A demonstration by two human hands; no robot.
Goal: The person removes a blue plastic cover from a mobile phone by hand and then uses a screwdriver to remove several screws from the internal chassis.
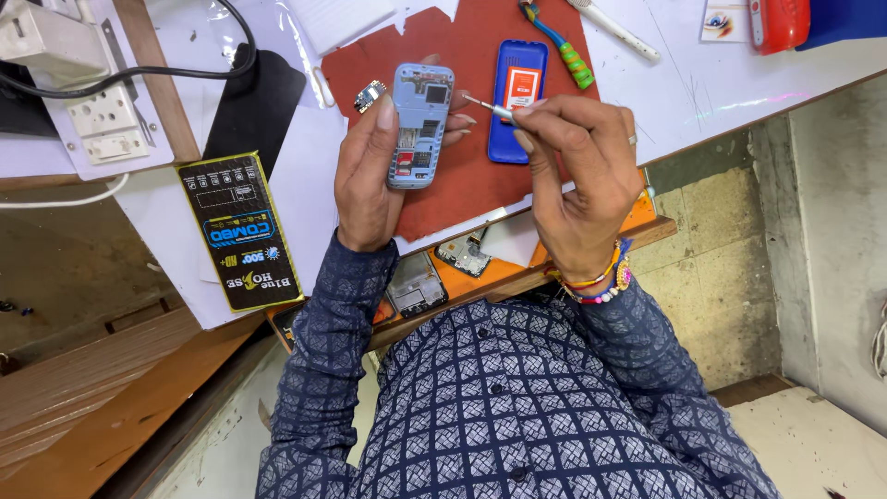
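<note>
Nearest me is my dark blue patterned shirt (545, 407), both sleeves reaching up to the desk edge, where a bare circuit board (462, 254) and a metal-framed phone part (416, 286) lie on an orange surface.

My left hand (365, 180) holds a pale blue phone body (420, 125) over the red mat (443, 199). Its back is off and faces me, so the board and card slots show. The thumb lies along the left edge and the fingertips wrap round from the right: a closed, cradling grip that clamps the phone upright.

My right hand (577, 176) pinches a thin screwdriver (488, 108) between thumb and forefinger, the other fingers curled in. The tip points at the phone's upper right edge, very near it; I cannot tell whether it touches.

As I judge it, I am working on the phone's open back with the tool, and the tip is just arriving. The next move calls for a steady left hand and a fine, small aim with the right, so that the tip seats without slipping across the board.

Just beside the phone on the mat lies a dark blue back cover (517, 102) with an orange label. A small metal part (370, 95) lies to the phone's left, and a toothbrush (559, 46) lies further up the desk. A black box (238, 231) sits well to the left.
</note>
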